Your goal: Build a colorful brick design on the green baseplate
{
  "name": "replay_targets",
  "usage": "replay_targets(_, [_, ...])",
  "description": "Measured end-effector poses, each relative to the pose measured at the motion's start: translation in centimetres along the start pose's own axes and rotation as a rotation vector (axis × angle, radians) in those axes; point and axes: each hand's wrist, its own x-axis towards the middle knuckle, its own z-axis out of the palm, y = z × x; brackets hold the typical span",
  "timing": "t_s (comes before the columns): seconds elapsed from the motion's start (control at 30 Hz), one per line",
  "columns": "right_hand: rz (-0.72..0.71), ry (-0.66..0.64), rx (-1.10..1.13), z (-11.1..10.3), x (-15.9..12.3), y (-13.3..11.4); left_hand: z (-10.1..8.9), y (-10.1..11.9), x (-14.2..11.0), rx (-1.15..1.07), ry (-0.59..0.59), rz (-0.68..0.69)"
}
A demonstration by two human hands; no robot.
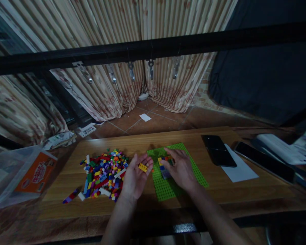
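Observation:
My left hand (136,175) is turned palm up, and a yellow building brick (143,167) lies on its curled fingers. A green studded baseplate (165,194) lies on the table to the right of it. On this plate stands a small structure of coloured bricks (165,172), with yellow, orange and blue parts showing. Over the structure hovers my right hand (181,166), its thumb and forefinger apart on either side of the upper bricks. Part of the structure is hidden beneath this hand; whether the fingertips touch it is unclear.
Left of my hands spreads a pile of loose bricks (104,177) on the wooden table (66,211). A clear plastic box (5,190) stands at far left. To the right lie a black phone (219,151), white paper (241,172) and a long dark device (265,161).

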Motion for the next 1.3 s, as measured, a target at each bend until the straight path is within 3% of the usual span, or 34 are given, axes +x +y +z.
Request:
replay_targets(0.07, [-0.003, 0.036, 0.127, -0.7, -0.1, -0.7, 0.4, -0.3, 0.0, -0.047, -0.069, -0.021])
replay_targets(0.17, [-0.042, -0.055, 0.256, -1.1, -0.5, -1.9, 0.9, -1.0, -0.1, -0.078, -0.159, -0.016])
replay_targets(0.27, [-0.082, -0.128, 0.252, -0.7, -0.9, -2.8, 1.4, -1.8, -0.3, -0.069, -0.214, -0.011])
replay_targets(0.5, [-0.077, -0.103, 0.244, -0.3, -0.9, -2.8, 2.3, -2.9, -0.2, -0.027, -0.255, 0.022])
replay_targets(0.6, [0.001, -0.062, 0.307, -0.9, -0.4, -1.9, 2.0, -2.9, 0.3, 0.053, -0.198, 0.122])
replay_targets(0.67, [0.118, -0.019, 0.369, -1.3, 0.0, -0.8, 1.4, -2.8, 0.9, 0.180, -0.080, 0.222])
replay_targets(0.77, [0.304, 0.012, 0.465, -1.6, 0.6, 1.1, 0.2, -2.9, 1.9, 0.523, 0.094, 0.373])
replay_targets(0.83, [0.355, -0.001, 0.478, -1.7, 0.8, 2.1, -0.4, -3.3, 2.6, 0.771, 0.118, 0.430])
replay_targets(0.93, [0.325, -0.042, 0.370, -1.7, 0.9, 3.0, -0.7, -4.0, 2.9, 1.021, 0.092, 0.450])
replay_targets(1.07, [0.224, -0.089, 0.254, -1.6, 1.0, 3.0, -0.3, -4.6, 2.5, 1.180, 0.068, 0.495])
replay_targets(1.3, [0.151, -0.181, 0.233, -0.4, 2.3, 3.0, -0.2, -4.7, 2.6, 1.019, 0.020, 0.515])
